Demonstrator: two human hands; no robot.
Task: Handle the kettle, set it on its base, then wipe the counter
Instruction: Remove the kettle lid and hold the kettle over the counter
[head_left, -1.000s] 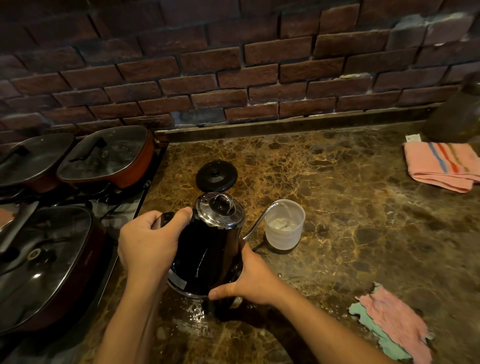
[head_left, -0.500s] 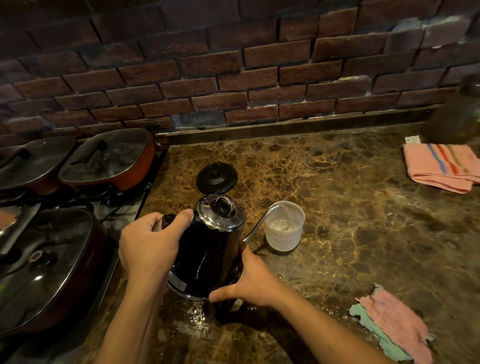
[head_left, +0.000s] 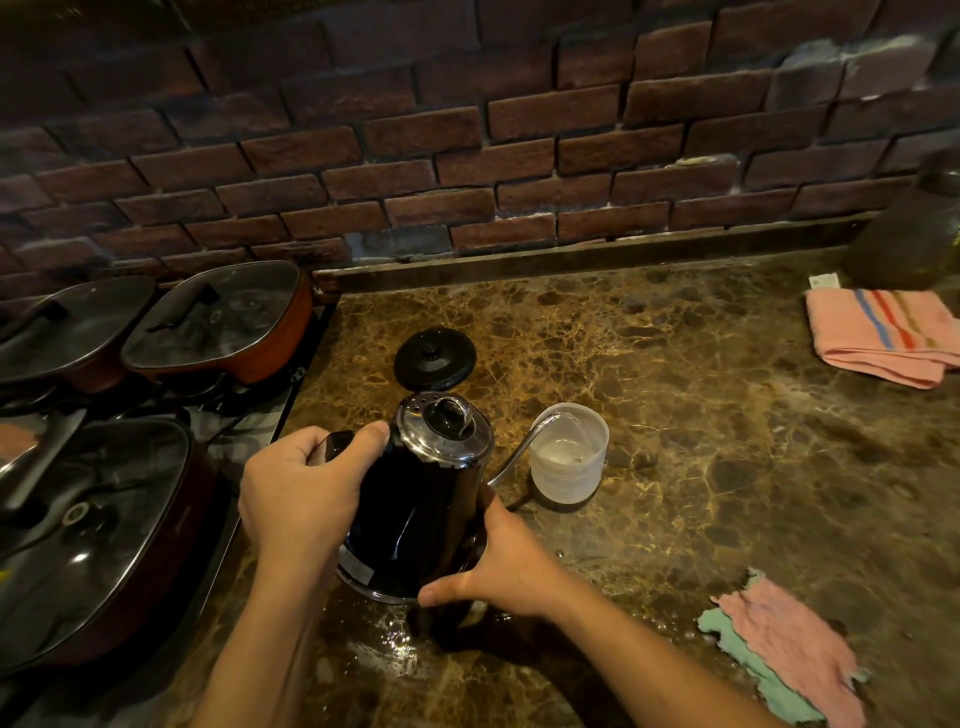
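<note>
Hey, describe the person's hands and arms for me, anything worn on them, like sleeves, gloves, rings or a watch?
Both forearms are bare as far as the frame shows, with no sleeve in view. The left hand and right hand are ungloved, and no ring, watch or bracelet shows on either.

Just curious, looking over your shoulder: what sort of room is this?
Most likely a home kitchen: lidded pans on a stove, a kettle pouring into a cup, a marble counter.

A red brick wall (head_left: 467, 156) stands far past the hand. The brown stone counter (head_left: 701, 415) shines (the light is dim and warm). To the left of the hand sits a dark stove (head_left: 270, 415).
</note>
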